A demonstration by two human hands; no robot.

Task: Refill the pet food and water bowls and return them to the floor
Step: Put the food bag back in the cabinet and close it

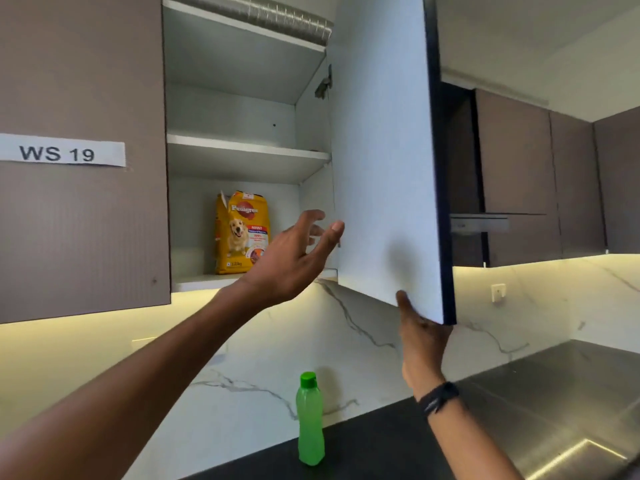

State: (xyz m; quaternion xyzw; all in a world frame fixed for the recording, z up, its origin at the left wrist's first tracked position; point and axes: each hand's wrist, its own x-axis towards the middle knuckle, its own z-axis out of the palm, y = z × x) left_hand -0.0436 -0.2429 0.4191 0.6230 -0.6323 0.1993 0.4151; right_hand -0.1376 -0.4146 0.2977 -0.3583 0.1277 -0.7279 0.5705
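Head camera looks up at a brown wall cupboard [83,209] whose white-lined door [384,161] stands open. Its two upper shelves hold nothing visible, and on the bottom shelf [201,282] a yellow paper bag of dog food [240,232] stands upright, its top corner seemingly torn open, though the view is too small to be sure. Below lies a black surface [374,441] that meets a steel worktop [561,403] on the right, with a white marble wall behind. The left hand [294,258] reaches up into the cupboard opening, fingers [311,216] spread apart and empty, near the bag but not touching it. The right hand [420,337] holds the bottom edge of the door, thumb on the inner face and the other fingers closed around the edge behind. A green plastic bottle with a green cap [310,420] stands upright on the black surface, apart from both hands. No bowls are in view, so I judge the task is at its beginning: the food must be taken down, both bowls filled, and both returned to the floor.
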